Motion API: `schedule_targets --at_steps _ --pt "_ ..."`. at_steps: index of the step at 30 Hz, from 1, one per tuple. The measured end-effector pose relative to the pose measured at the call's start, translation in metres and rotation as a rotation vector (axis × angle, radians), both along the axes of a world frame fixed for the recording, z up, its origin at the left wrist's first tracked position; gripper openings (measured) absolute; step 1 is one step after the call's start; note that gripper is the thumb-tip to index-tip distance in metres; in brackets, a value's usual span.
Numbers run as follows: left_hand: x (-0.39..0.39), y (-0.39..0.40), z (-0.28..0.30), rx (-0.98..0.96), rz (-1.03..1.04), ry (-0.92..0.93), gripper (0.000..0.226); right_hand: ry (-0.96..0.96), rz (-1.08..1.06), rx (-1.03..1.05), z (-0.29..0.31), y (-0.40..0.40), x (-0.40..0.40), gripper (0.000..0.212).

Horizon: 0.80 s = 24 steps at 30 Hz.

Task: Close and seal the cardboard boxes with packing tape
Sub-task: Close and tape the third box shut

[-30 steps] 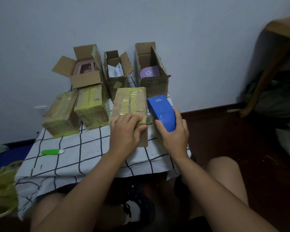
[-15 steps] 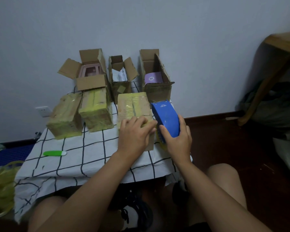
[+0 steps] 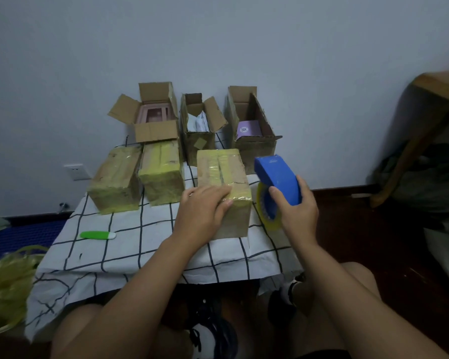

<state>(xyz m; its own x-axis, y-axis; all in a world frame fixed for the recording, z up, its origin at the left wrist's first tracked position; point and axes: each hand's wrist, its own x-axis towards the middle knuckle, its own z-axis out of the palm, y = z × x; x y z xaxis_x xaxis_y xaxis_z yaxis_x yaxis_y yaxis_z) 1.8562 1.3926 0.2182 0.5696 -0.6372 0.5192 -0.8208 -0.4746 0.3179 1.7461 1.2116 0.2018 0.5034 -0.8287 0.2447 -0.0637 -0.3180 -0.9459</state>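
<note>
Your checked cloth carries three open boxes at the back and taped ones in front. The nearest taped box sits under your left hand, fingers flat across its near top edge. Just right, your right hand grips the blue tape dispenser.

Cardboard, glossy tape, plastic and cloth

The sealed box is seen as matt brown cardboard wrapped in glossy yellowish tape; the tape dispenser is smooth blue plastic; the tablecloth is matt white cloth lined in black.
</note>
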Motion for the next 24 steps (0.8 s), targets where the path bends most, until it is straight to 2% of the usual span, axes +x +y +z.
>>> schedule_targets --at_steps 2,6,10,15,20,24 --pt "0.002 0.000 -0.002 -0.070 -0.005 0.026 0.028 -0.040 -0.021 -0.016 0.016 -0.004 0.000 0.072" --pt "0.004 -0.004 -0.007 -0.090 0.010 -0.019 0.023 -0.177 -0.041 -0.032 0.058 -0.003 0.001 0.069" --pt "0.007 -0.002 -0.010 -0.123 -0.005 -0.034 0.027 -0.271 0.029 -0.041 0.089 0.014 0.008 0.071" --pt "0.008 0.004 -0.021 -0.120 -0.008 -0.068 0.035 -0.183 0.156 -0.089 0.087 0.039 0.019 0.079" --pt "0.005 0.004 -0.018 -0.189 0.037 -0.014 0.024 -0.142 0.122 -0.134 0.083 0.040 0.022 0.075" --pt "0.005 0.011 -0.022 -0.199 -0.061 0.046 0.035 -0.118 0.119 -0.139 0.083 0.038 0.022 0.076"
